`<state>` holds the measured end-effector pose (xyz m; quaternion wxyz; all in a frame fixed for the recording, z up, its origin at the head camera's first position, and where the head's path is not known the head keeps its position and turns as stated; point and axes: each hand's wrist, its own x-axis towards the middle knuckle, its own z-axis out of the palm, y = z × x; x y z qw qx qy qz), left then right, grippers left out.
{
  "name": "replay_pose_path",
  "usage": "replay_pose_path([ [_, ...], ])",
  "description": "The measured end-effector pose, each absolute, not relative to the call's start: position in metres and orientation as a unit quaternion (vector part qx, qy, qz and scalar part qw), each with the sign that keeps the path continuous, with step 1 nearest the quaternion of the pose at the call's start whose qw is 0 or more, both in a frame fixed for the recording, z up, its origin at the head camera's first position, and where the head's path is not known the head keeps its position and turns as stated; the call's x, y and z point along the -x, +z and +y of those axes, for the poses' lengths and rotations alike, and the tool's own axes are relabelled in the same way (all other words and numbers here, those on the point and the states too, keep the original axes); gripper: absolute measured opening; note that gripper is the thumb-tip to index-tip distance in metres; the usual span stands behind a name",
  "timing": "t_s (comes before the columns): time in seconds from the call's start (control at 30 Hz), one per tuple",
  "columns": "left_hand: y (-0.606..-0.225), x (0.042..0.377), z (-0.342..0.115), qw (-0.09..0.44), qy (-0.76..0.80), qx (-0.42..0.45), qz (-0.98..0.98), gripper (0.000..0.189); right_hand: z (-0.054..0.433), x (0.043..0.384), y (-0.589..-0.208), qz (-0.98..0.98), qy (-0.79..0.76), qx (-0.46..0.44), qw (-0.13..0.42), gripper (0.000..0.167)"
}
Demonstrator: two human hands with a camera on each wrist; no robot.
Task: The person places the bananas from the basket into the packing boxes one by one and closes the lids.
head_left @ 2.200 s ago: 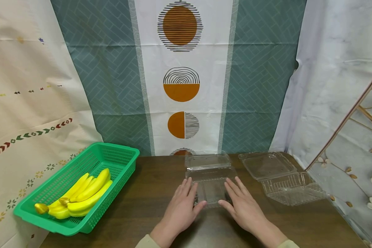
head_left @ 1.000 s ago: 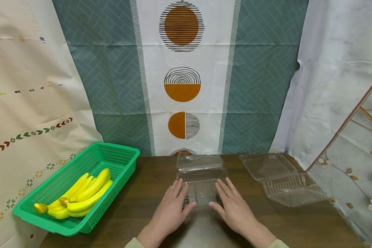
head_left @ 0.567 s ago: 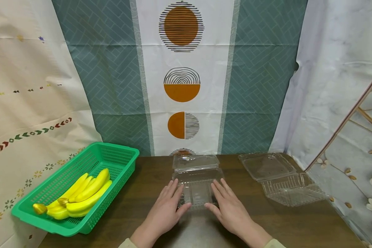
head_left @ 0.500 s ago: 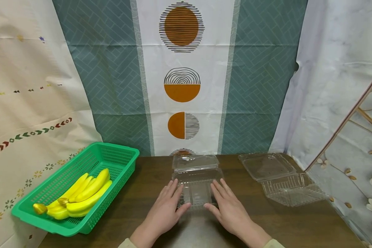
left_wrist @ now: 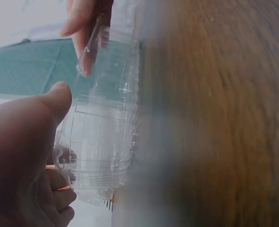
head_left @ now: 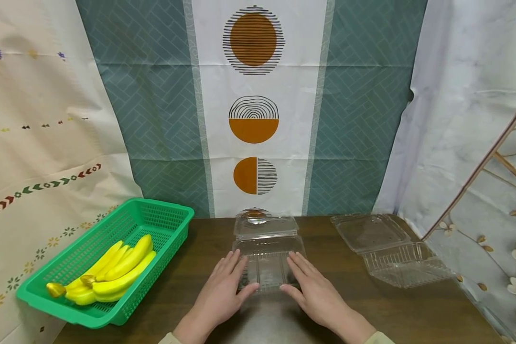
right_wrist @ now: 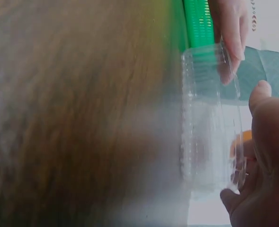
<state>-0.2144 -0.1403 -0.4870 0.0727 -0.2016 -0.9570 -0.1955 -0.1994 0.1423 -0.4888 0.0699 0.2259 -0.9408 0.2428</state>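
A clear plastic clamshell container (head_left: 265,270) lies on the table with its lid folded back, away from me. My left hand (head_left: 222,292) rests along its left side, fingers straight and thumb near the front rim. On the opposite side my right hand (head_left: 320,295) lies the same way. In the left wrist view the container (left_wrist: 99,123) sits beside the left hand (left_wrist: 23,146), whose thumb is lifted off the rim. The right wrist view shows the right hand (right_wrist: 274,146) against the other side of the container (right_wrist: 205,123). Nothing is visible inside it.
At the left stands a green plastic basket (head_left: 172,241) holding yellow bananas (head_left: 126,267). A second clear clamshell container (head_left: 406,265), lid back, lies to the right on the brown wooden table (head_left: 413,310). Patterned cloths (head_left: 163,119) hang behind and at both sides.
Both hands and the container between them have slid left across the table. The basket, the bananas and the second container have stayed in place.
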Motion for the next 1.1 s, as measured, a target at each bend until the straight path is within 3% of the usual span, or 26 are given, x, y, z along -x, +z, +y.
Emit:
replay_pose_path([
  [0.33, -0.486, 0.217, -0.148, 0.076, -0.205, 0.209, -0.953, 0.082, 0.154, 0.206, -0.490, -0.941, 0.260, -0.210, 0.054, 0.076],
  [1.1, -0.479, 0.215, -0.157, 0.062, -0.216, 0.206, -0.953, 0.080, 0.157, 0.208, -0.492, -0.949, 0.258, -0.176, 0.033, 0.088],
])
